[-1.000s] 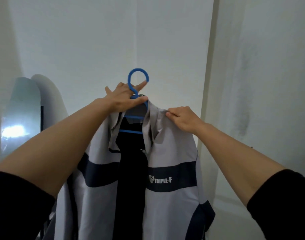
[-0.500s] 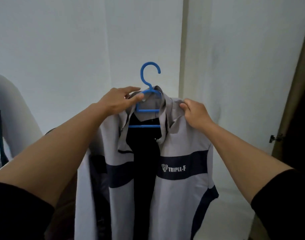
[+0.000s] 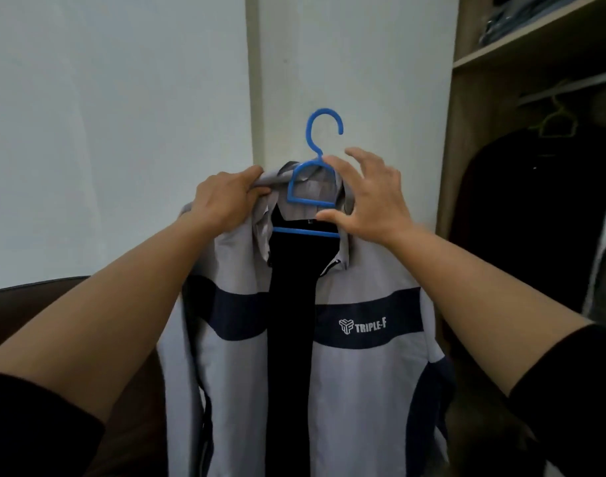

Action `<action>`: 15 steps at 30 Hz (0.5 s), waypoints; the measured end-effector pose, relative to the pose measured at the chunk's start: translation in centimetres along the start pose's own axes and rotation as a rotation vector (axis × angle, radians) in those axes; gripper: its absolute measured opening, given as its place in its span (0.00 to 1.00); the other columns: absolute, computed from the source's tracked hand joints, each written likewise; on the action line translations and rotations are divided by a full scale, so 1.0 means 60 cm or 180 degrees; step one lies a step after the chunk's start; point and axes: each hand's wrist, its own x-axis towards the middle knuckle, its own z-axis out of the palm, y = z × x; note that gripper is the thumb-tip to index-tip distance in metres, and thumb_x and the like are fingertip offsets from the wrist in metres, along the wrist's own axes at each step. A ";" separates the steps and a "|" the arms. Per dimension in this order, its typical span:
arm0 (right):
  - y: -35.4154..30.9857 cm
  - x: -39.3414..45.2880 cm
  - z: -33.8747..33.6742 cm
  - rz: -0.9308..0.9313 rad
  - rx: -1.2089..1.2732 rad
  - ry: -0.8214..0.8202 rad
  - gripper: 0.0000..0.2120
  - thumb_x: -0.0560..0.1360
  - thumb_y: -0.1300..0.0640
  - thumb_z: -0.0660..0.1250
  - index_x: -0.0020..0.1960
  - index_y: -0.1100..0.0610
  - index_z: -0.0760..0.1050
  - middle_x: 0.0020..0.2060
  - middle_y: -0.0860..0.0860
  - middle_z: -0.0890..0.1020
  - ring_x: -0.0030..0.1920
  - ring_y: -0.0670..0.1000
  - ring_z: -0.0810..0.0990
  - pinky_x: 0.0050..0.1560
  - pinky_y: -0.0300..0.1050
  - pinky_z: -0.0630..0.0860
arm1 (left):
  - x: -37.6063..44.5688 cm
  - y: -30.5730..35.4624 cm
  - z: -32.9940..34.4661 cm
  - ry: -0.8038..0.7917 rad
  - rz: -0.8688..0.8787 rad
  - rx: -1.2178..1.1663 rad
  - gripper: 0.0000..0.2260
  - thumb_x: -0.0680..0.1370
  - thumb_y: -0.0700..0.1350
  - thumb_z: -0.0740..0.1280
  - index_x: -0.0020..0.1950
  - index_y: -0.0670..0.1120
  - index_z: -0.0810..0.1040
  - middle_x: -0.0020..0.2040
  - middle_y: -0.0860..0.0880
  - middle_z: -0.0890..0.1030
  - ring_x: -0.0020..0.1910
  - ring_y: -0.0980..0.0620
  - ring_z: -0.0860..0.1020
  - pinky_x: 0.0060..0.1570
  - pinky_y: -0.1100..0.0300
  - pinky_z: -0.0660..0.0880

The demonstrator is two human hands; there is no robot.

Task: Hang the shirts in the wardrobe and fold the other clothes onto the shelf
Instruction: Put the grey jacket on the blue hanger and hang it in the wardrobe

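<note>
A grey shirt [image 3: 356,390] with a navy chest band, a dark open front and "TRIPLE-F" lettering hangs on a blue plastic hanger [image 3: 310,191], held up in front of a white wall. My left hand [image 3: 226,197] is closed on the left side of the collar. My right hand [image 3: 370,197] spans the right side of the hanger, with the index finger at its neck, the thumb by the lower bar and the other fingers spread. The hook [image 3: 324,129] stands free above both hands. The open wardrobe [image 3: 466,166] is to the right.
Inside the wardrobe a rail [image 3: 570,86] carries a green hanger [image 3: 556,123] with a dark garment [image 3: 521,228]. Folded clothes [image 3: 508,25] lie on the shelf [image 3: 535,39] above. Dark brown furniture [image 3: 23,311] sits low on the left. A wall corner [image 3: 253,98] runs behind the hanger.
My view has swung right and the wardrobe has come into sight. My left hand went from the hanger's neck to the collar. My right hand left the shoulder and took the hanger.
</note>
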 end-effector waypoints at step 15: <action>0.226 -0.006 -0.029 0.0467 -0.1979 -0.0594 0.37 0.75 0.44 0.64 0.76 0.55 0.51 0.75 0.57 0.57 0.76 0.57 0.50 0.68 0.72 0.51 | 0.117 0.211 0.127 0.0265 0.1230 -0.0049 0.44 0.62 0.74 0.60 0.73 0.52 0.62 0.58 0.46 0.76 0.58 0.43 0.75 0.54 0.47 0.67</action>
